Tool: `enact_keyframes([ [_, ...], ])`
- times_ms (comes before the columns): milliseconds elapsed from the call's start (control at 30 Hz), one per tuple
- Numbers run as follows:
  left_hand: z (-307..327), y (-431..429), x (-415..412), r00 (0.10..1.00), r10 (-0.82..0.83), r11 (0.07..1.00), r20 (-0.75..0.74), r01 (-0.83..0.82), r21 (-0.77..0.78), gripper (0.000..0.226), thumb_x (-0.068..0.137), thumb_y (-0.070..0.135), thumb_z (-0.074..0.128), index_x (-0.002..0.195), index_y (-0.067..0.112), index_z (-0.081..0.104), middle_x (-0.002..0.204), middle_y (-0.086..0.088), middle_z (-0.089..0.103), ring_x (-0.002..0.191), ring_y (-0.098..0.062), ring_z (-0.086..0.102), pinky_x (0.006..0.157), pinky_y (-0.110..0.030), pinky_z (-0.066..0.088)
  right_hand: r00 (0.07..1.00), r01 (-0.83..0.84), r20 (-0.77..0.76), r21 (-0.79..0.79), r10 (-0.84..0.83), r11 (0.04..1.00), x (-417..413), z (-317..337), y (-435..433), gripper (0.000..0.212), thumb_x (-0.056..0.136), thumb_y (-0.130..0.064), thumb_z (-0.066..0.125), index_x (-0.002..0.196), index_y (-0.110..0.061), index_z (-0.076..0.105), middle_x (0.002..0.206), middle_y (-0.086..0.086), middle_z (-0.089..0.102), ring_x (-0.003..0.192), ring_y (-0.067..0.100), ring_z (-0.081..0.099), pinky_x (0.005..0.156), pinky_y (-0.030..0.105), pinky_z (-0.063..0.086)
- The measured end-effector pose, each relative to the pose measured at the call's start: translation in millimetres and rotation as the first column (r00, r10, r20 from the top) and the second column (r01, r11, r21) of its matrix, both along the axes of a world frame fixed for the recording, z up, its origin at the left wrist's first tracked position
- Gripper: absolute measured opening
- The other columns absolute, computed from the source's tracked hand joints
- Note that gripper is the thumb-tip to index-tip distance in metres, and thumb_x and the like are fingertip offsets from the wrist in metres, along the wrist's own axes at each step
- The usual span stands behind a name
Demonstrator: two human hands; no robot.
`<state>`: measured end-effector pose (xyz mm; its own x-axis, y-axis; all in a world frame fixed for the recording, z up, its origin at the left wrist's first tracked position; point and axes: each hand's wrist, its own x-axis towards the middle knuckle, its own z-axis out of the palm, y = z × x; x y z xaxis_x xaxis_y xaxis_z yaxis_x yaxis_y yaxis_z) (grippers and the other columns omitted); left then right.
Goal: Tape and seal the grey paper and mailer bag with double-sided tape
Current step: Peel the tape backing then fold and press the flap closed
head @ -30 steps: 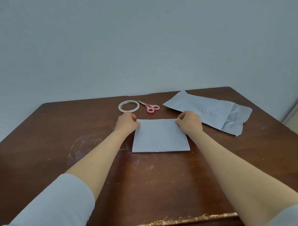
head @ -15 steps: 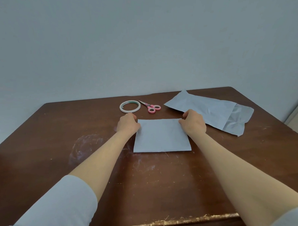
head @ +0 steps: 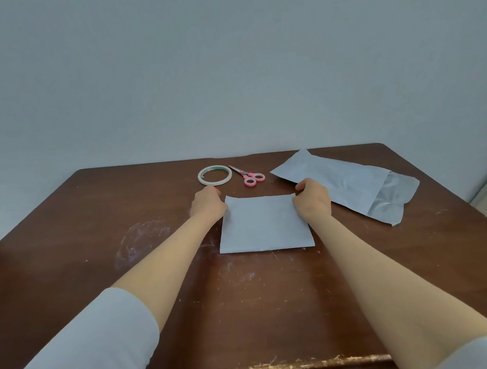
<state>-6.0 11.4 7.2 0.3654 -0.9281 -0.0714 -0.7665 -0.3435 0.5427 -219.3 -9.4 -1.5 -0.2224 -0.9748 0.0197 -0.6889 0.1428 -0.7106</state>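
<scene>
the grey paper (head: 265,225) lies flat on the table (head: 95,233), with the left hand (head: 208,203) curled at its far left corner and the right hand (head: 312,200) pinching its far right corner. the mailer bag (head: 345,184) rests just beyond the right hand — open end crumpled. past the left hand sit the tape roll (head: 215,175) and the pink scissors (head: 248,177) — side by side.

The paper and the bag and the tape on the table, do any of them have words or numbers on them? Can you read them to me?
None: there are no words, numbers or signs to read.
The grey paper is blank.
The mailer bag is plain on the side showing.
The tape roll has a green inner ring; any print there is too small to tell.
The pink scissors show no readable mark.
</scene>
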Motion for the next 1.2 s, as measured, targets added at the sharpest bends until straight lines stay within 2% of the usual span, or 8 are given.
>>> enact_keyframes([
  [133,-2.2,6.9,-4.5,0.989,-0.049,0.993,0.137,0.063,-0.103,0.038,0.091,0.005,0.049,0.127,0.017,0.053,0.128,-0.007,0.053,0.115,-0.026,0.054,0.091,-0.04,0.049,0.976,-0.042,-0.218,-0.058,0.028,0.997,2.7,7.9,9.5,0.038,0.095,-0.005,0.045,0.13,-0.016,0.053,0.13,0.008,0.051,0.118,0.027,0.049,0.086,0.036,0.045],
  [233,-1.8,15.3,-12.7,0.906,-0.21,0.913,0.368,0.317,-0.258,0.041,0.094,0.004,0.04,0.13,0.02,0.054,0.134,-0.001,0.05,0.124,-0.021,0.046,0.088,-0.04,0.048,0.922,-0.312,-0.301,-0.207,0.243,0.927,13.8,11.0,18.7,0.041,0.096,-0.01,0.039,0.132,-0.019,0.055,0.137,0.002,0.051,0.128,0.022,0.043,0.099,0.035,0.04],
  [300,-4.8,19.3,-22.6,0.81,-0.398,0.833,0.432,0.515,-0.199,0.045,0.095,0.007,0.036,0.137,0.021,0.048,0.142,0.002,0.045,0.132,-0.018,0.04,0.099,-0.038,0.04,0.825,-0.525,-0.348,-0.182,0.445,0.831,24.9,10.0,25.4,0.046,0.095,-0.007,0.037,0.135,-0.021,0.054,0.144,-0.001,0.048,0.137,0.018,0.036,0.107,0.031,0.031],
  [367,-10.1,22.6,-31.5,0.729,-0.514,0.796,0.453,0.602,-0.067,0.046,0.099,0.013,0.031,0.144,0.019,0.038,0.151,0.001,0.037,0.141,-0.017,0.03,0.111,-0.035,0.028,0.732,-0.62,-0.4,-0.055,0.552,0.782,32.5,6.3,29.9,0.047,0.098,-0.01,0.033,0.142,-0.022,0.046,0.151,-0.002,0.04,0.145,0.015,0.024,0.112,0.03,0.023],
  [500,-15.0,27.2,-34.7,0.666,-0.56,0.796,0.493,0.597,0.099,0.047,0.103,0.017,0.022,0.149,0.014,0.027,0.159,-0.001,0.02,0.146,-0.016,0.018,0.117,-0.034,0.015,0.679,-0.592,-0.446,0.138,0.583,0.794,28.8,-2.4,29.9,0.045,0.103,-0.019,0.026,0.147,-0.017,0.037,0.156,-0.001,0.031,0.147,0.016,0.019,0.115,0.035,0.024],
  [933,-10.0,40.2,-19.0,0.786,-0.399,0.916,0.472,0.362,0.172,0.048,0.103,0.027,0.017,0.143,0.007,0.035,0.156,-0.009,0.026,0.14,-0.026,0.033,0.116,-0.039,0.021,0.709,-0.408,-0.55,0.19,0.441,0.893,6.8,1.0,36.7,0.043,0.102,-0.02,0.024,0.14,-0.008,0.041,0.15,0.008,0.038,0.136,0.025,0.036,0.113,0.037,0.023],
  [1067,-4.2,38.3,-23.6,0.776,-0.436,0.896,0.456,0.42,0.142,0.052,0.104,0.03,0.019,0.151,0.007,0.019,0.16,-0.007,0.014,0.147,-0.02,0.015,0.119,-0.036,0.015,0.671,-0.473,-0.572,0.16,0.472,0.866,17.6,5.7,35.2,0.051,0.103,-0.027,0.026,0.151,-0.008,0.025,0.16,0.006,0.017,0.149,0.022,0.01,0.121,0.039,0.009],
  [1200,-2.9,41.9,-39.9,0.698,-0.584,0.803,0.413,0.571,0.172,0.052,0.104,0.028,0.022,0.153,0.013,0.011,0.161,-0.001,0.008,0.148,-0.016,0.01,0.118,-0.032,0.012,0.573,-0.611,-0.53,0.233,0.626,0.756,32.0,3.5,41.0,0.052,0.104,-0.025,0.023,0.154,-0.012,0.015,0.162,0.005,0.009,0.15,0.02,0.004,0.121,0.04,0.007],
])
